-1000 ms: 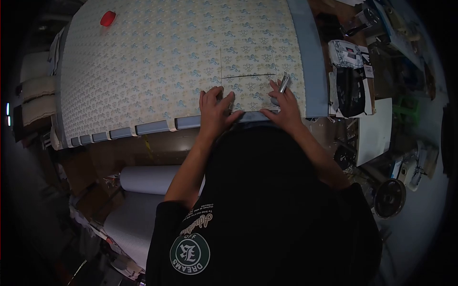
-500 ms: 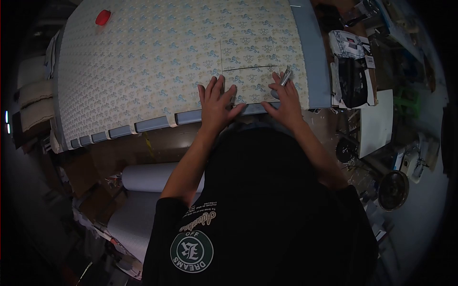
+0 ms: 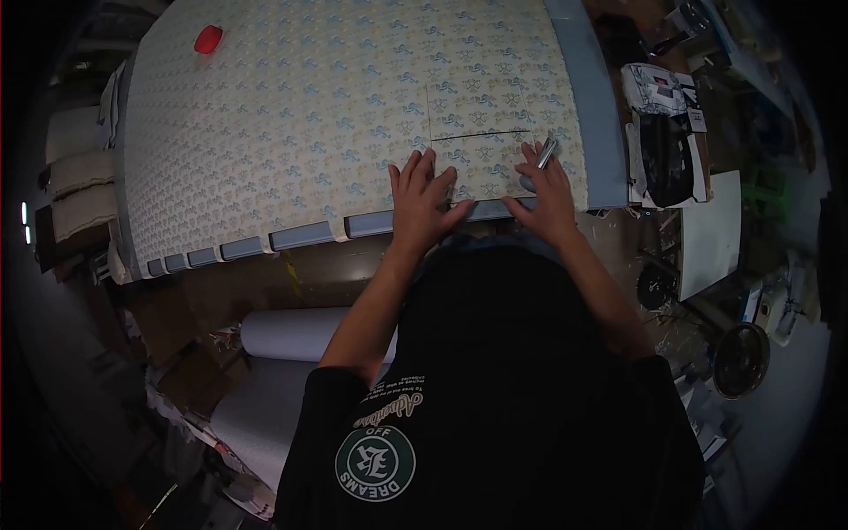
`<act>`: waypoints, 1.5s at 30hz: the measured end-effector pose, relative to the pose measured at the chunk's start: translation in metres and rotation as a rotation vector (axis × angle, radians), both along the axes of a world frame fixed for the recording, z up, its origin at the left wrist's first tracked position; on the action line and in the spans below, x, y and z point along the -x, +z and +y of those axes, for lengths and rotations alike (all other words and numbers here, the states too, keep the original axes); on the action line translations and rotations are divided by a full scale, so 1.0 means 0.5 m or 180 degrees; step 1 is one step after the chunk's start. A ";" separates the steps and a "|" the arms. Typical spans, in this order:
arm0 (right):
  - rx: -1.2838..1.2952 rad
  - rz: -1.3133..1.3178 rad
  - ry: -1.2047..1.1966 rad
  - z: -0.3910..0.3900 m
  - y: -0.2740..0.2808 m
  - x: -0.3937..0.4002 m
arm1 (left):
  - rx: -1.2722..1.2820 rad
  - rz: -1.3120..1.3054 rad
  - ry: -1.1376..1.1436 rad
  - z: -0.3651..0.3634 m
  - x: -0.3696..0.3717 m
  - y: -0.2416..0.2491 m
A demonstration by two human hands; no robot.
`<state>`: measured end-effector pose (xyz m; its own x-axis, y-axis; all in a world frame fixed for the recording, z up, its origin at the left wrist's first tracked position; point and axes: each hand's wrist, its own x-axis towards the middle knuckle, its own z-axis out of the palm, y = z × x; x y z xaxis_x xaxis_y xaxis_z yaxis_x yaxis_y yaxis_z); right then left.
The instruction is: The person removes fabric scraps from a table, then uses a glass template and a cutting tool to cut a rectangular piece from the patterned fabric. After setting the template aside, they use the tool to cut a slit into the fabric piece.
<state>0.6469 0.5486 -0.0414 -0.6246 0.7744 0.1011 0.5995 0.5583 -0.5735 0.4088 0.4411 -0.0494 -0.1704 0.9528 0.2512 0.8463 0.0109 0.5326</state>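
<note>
A pale sheet of fabric (image 3: 265, 132) with a small blue and tan pattern covers the table in front of me. My left hand (image 3: 426, 201) lies on its near edge, fingers spread. To the right, my right hand (image 3: 549, 196) rests on the same edge with a silver metal tool (image 3: 548, 153) tucked among its fingers; a grey part shows near the thumb, and the palm hides the rest. Just beyond my fingertips runs a dark straight line (image 3: 481, 135) across the fabric, and thinner lines go away from its ends.
A red round object (image 3: 208, 40) sits on the fabric at far left. Blue-grey table surface (image 3: 594, 115) shows along the right side. Beyond it are a black bag (image 3: 664, 159) and a white board (image 3: 712, 234). A grey roll of material (image 3: 296, 334) lies below at left.
The whole view has shifted, so everything sits a little farther right and lower. Both hands keep their places on the fabric, and the tool stays in my right hand.
</note>
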 end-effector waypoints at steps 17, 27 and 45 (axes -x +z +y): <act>-0.0133 0.0050 0.0026 0.000 -0.003 0.000 | 0.0029 -0.0032 -0.0015 0.000 -0.001 0.003; -0.0138 -0.0072 -0.0027 0.001 0.004 -0.001 | 0.0038 -0.0023 -0.0012 0.001 0.000 0.000; -0.0191 0.0202 0.0055 0.000 -0.007 -0.004 | 0.0039 -0.0012 -0.0026 0.002 0.003 0.005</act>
